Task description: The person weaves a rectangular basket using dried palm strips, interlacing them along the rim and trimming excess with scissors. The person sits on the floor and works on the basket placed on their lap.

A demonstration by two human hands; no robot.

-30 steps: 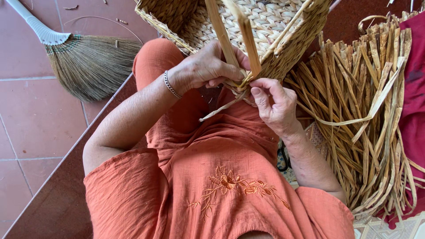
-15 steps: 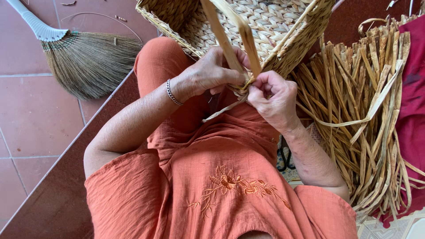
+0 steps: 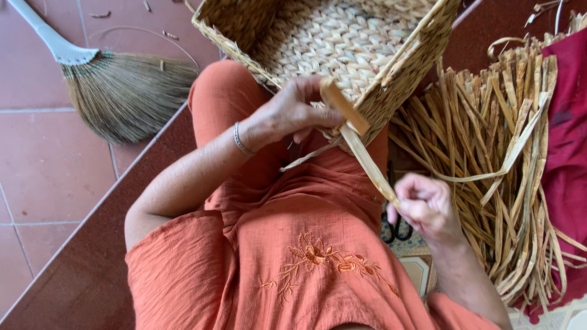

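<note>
A woven straw basket [image 3: 330,43] rests on my knees, its near corner over my lap. My left hand [image 3: 293,113], with a silver bracelet on the wrist, grips that corner and pins a folded flat straw strip [image 3: 367,160] against the rim. My right hand [image 3: 425,208] is lower and to the right, its fingers closed on the free end of the same strip, which runs taut from the basket corner down to it. A thinner strip hangs loose below the corner over my orange dress.
A bundle of dried straw strips [image 3: 507,159] lies to my right, partly on a dark red cloth [image 3: 568,140]. A broom [image 3: 116,91] lies on the tiled floor at the left. Black scissors [image 3: 396,229] lie by my right wrist.
My right hand has moved down and right, away from the basket corner, drawing the strip out taut. The left hand stays on the corner.
</note>
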